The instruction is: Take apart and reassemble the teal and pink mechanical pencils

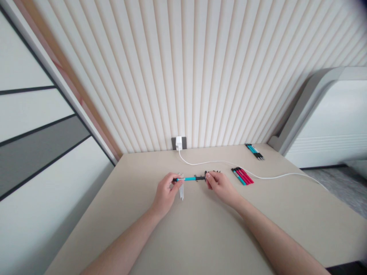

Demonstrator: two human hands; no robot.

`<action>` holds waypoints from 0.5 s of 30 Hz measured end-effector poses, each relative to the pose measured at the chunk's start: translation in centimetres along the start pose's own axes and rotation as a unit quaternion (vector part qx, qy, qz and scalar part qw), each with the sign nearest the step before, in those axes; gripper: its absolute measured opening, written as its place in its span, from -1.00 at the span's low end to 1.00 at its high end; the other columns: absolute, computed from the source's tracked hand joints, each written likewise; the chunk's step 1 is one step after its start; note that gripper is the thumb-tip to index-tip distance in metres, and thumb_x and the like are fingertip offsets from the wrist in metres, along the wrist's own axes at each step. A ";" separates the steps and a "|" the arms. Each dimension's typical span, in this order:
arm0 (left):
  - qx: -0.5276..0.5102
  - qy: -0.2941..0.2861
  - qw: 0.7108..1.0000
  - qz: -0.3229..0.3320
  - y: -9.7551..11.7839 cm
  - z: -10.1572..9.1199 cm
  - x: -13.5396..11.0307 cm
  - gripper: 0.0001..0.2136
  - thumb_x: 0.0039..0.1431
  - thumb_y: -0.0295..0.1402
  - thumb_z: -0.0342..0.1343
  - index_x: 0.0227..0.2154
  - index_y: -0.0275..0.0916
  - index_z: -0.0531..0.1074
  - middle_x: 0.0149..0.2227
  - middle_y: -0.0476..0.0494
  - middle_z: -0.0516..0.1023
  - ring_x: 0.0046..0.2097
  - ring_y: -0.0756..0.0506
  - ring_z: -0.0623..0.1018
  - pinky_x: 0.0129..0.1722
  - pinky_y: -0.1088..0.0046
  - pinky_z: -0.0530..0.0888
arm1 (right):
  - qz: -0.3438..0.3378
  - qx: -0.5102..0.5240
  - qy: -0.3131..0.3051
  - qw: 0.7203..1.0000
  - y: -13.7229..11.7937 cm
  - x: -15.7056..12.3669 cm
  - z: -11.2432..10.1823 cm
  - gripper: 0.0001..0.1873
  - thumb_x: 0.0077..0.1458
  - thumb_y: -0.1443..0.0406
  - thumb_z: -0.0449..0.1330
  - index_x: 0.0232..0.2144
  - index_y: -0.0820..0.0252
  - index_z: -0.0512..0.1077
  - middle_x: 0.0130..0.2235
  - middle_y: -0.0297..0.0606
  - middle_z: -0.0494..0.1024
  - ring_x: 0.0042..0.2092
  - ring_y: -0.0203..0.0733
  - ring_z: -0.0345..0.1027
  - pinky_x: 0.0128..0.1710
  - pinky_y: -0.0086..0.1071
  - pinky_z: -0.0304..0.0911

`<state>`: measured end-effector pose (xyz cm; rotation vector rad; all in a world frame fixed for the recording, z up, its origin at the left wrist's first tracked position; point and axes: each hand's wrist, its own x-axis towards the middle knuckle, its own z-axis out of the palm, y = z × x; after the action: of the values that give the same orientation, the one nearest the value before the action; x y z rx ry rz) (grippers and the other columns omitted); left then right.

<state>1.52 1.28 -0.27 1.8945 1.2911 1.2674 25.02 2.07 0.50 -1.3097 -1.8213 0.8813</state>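
Between my two hands a blue and black pen (189,178) is held level above the table. My left hand (169,188) pinches its left end. The fingers of my right hand (219,184) are closed at its black right end; whether they grip the pen itself or a small black part there, I cannot tell. Under and beside my left hand lie several thin white pen refills (181,194). Some small black parts (217,171) lie partly hidden behind my right hand.
Red and blue pen barrels (243,176) lie in a row to the right. Farther back are several blue and black pens (254,151). A white cable (266,178) crosses the table (183,244) from a white charger (179,143) at the ribbed wall. A bed headboard (323,114) stands at right.
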 end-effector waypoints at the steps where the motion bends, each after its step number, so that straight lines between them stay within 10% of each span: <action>1: -0.013 0.001 1.000 -0.009 -0.1 0.0 0.0 -0.86 0.22 -0.27 0.12 -0.30 -0.22 0.47 -0.29 -0.08 0.56 -0.25 -0.06 0.51 -0.20 0.44 0.41 | 0.001 0.005 -0.004 1.000 0.0 0.0 0.1 -0.53 0.30 0.07 -0.07 -0.58 0.17 0.25 -0.58 -0.36 0.36 -0.51 -0.29 0.18 -0.45 -0.42 0.07; 15: -0.343 0.098 0.923 -0.142 1.1 1.2 0.0 -0.55 0.07 -0.26 0.29 -0.02 -0.17 0.26 -0.26 -0.06 0.59 -0.22 -0.07 0.59 -0.18 0.36 0.49 | -0.056 0.027 -0.130 0.990 -1.0 -1.4 1.6 -0.72 0.21 0.18 0.11 -0.45 0.23 0.44 -0.47 -0.36 0.41 -0.44 -0.32 0.19 -0.44 -0.47 0.09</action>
<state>3.09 0.92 0.13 1.0717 0.9781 1.5177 23.50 0.30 0.36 -1.0878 -2.0336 1.0709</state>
